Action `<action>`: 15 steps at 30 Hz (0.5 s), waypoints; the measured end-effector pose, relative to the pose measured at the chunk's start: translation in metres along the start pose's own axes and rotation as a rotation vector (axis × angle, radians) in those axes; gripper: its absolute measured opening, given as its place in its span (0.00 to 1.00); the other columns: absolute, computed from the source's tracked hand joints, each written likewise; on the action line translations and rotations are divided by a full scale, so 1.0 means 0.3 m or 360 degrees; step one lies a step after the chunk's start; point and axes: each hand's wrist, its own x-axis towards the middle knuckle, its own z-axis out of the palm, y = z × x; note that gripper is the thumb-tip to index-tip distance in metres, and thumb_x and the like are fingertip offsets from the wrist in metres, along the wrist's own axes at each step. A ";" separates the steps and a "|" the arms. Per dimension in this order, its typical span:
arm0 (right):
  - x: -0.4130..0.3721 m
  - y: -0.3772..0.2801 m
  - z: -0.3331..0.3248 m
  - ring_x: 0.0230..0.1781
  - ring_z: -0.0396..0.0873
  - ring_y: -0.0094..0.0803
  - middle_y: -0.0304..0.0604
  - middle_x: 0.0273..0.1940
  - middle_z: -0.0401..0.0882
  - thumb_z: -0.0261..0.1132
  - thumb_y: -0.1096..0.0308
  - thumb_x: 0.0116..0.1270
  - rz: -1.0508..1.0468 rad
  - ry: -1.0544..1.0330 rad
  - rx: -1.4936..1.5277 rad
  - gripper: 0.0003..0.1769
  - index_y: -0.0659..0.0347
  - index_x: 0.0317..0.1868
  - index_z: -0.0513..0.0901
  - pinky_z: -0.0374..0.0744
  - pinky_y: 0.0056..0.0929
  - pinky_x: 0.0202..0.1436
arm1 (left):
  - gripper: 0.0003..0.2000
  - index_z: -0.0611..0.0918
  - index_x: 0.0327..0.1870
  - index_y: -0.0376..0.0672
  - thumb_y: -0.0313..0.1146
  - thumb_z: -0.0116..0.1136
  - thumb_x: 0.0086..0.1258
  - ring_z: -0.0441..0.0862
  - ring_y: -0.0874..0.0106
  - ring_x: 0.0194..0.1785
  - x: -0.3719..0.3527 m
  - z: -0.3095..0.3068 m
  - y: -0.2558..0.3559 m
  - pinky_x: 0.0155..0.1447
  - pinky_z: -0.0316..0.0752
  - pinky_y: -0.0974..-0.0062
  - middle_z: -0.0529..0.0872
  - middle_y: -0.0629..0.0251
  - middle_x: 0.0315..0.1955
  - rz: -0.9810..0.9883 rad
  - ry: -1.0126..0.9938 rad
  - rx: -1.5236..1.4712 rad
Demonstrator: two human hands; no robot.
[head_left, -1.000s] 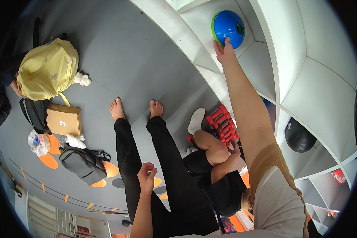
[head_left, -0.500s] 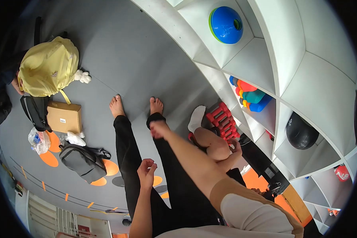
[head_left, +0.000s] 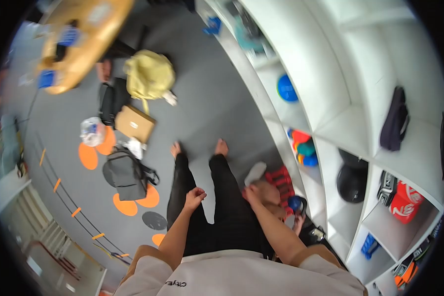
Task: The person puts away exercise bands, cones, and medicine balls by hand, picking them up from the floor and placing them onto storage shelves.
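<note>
My left hand [head_left: 196, 198] is held over my left thigh, its fingers curled in and nothing showing in them. Beside my right thigh is my right hand [head_left: 250, 194], its fingers smeared by motion. In this view it overlaps the bent leg [head_left: 267, 191] of a person sitting at my right. My black trousers [head_left: 228, 197] reach down to my bare feet on the grey floor. Close to the seated person lies a red ridged rack [head_left: 282, 185].
White shelves [head_left: 261, 101] curve along the right, holding a blue disc stack [head_left: 287, 89] and a black ball [head_left: 352, 183]. On the left floor are a yellow backpack [head_left: 148, 74], a cardboard box [head_left: 134, 124] and a grey backpack [head_left: 127, 175]. A wooden table [head_left: 91, 39] stands farther off.
My right arm has drawn back from its forward reach to beside my right thigh. The view has shifted, bringing the wooden table and more shelving into sight.
</note>
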 end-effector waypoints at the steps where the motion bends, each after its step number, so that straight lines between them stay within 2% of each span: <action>1: -0.058 0.014 -0.092 0.21 0.77 0.31 0.39 0.23 0.76 0.58 0.70 0.64 0.0007 0.0014 -0.0002 0.04 0.60 0.33 0.79 0.75 0.25 0.22 | 0.05 0.80 0.36 0.40 0.31 0.59 0.64 0.80 0.74 0.30 -0.039 -0.045 -0.018 0.37 0.74 0.76 0.82 0.65 0.26 -0.0116 0.0033 -0.0411; 2: -0.111 0.007 -0.189 0.21 0.77 0.31 0.41 0.23 0.76 0.58 0.72 0.64 -0.0008 -0.0023 -0.0043 0.03 0.59 0.32 0.77 0.75 0.26 0.22 | 0.08 0.77 0.41 0.43 0.37 0.55 0.69 0.80 0.73 0.34 -0.114 -0.104 0.026 0.41 0.75 0.74 0.81 0.66 0.28 -0.0269 0.0076 -0.0788; 3: -0.107 0.041 -0.268 0.21 0.77 0.29 0.40 0.23 0.77 0.60 0.71 0.63 -0.0006 0.0129 -0.0290 0.02 0.59 0.34 0.78 0.77 0.27 0.21 | 0.10 0.77 0.43 0.45 0.41 0.52 0.70 0.80 0.72 0.36 -0.185 -0.176 0.024 0.41 0.75 0.73 0.81 0.65 0.30 -0.0270 0.0057 -0.1076; 4: -0.185 -0.025 -0.330 0.20 0.76 0.29 0.38 0.23 0.75 0.58 0.66 0.63 -0.0211 0.0119 -0.0657 0.06 0.59 0.35 0.79 0.77 0.28 0.23 | 0.11 0.77 0.42 0.44 0.41 0.52 0.70 0.81 0.72 0.34 -0.256 -0.248 0.034 0.41 0.75 0.74 0.81 0.65 0.28 -0.0318 0.0137 -0.1056; 6: -0.281 -0.185 -0.410 0.26 0.79 0.32 0.40 0.28 0.79 0.57 0.61 0.64 0.0267 -0.0052 -0.0560 0.10 0.58 0.38 0.80 0.80 0.31 0.28 | 0.12 0.78 0.42 0.44 0.42 0.51 0.69 0.81 0.72 0.32 -0.430 -0.385 -0.047 0.39 0.75 0.74 0.81 0.65 0.27 -0.0365 0.0294 -0.0864; 8: -0.254 -0.207 -0.497 0.29 0.81 0.33 0.43 0.32 0.81 0.56 0.58 0.64 0.0071 -0.0192 -0.0604 0.13 0.57 0.41 0.80 0.81 0.31 0.29 | 0.11 0.78 0.42 0.45 0.42 0.51 0.67 0.81 0.73 0.30 -0.617 -0.502 -0.250 0.36 0.74 0.74 0.82 0.65 0.27 -0.0373 0.0529 -0.0716; 9: -0.316 -0.293 -0.433 0.27 0.81 0.33 0.44 0.32 0.81 0.57 0.58 0.63 -0.0070 -0.0123 -0.0747 0.14 0.58 0.43 0.78 0.80 0.29 0.28 | 0.11 0.78 0.41 0.45 0.41 0.51 0.66 0.80 0.73 0.29 -0.694 -0.562 -0.327 0.34 0.73 0.74 0.82 0.64 0.27 -0.0362 0.0682 -0.0733; 11: -0.337 -0.389 -0.332 0.29 0.81 0.29 0.42 0.32 0.81 0.54 0.60 0.65 -0.0230 -0.0145 -0.0678 0.13 0.58 0.45 0.78 0.80 0.25 0.31 | 0.10 0.78 0.40 0.45 0.40 0.50 0.66 0.79 0.73 0.27 -0.890 -0.635 -0.479 0.30 0.72 0.73 0.82 0.65 0.27 -0.0601 0.0983 -0.0912; 13: -0.357 -0.436 -0.178 0.29 0.81 0.28 0.42 0.32 0.81 0.53 0.61 0.67 -0.0377 -0.0204 -0.0697 0.13 0.57 0.45 0.78 0.80 0.24 0.30 | 0.10 0.77 0.39 0.43 0.39 0.50 0.66 0.78 0.73 0.24 -1.002 -0.668 -0.817 0.27 0.70 0.72 0.80 0.66 0.25 -0.0533 0.1110 -0.1287; 14: -0.401 -0.450 -0.077 0.29 0.81 0.28 0.42 0.32 0.81 0.54 0.60 0.67 -0.0467 -0.0238 -0.0692 0.13 0.57 0.45 0.78 0.80 0.24 0.30 | 0.11 0.77 0.40 0.42 0.40 0.50 0.66 0.79 0.71 0.27 -1.096 -0.629 -0.873 0.30 0.71 0.69 0.80 0.64 0.27 -0.0589 0.1272 -0.1298; 15: -0.443 -0.456 0.037 0.29 0.81 0.27 0.42 0.32 0.82 0.54 0.60 0.68 -0.0567 -0.0287 -0.0690 0.13 0.57 0.45 0.78 0.80 0.23 0.30 | 0.13 0.77 0.41 0.42 0.42 0.50 0.66 0.79 0.70 0.32 -1.163 -0.591 -0.950 0.35 0.72 0.67 0.81 0.62 0.32 -0.0692 0.1290 -0.1373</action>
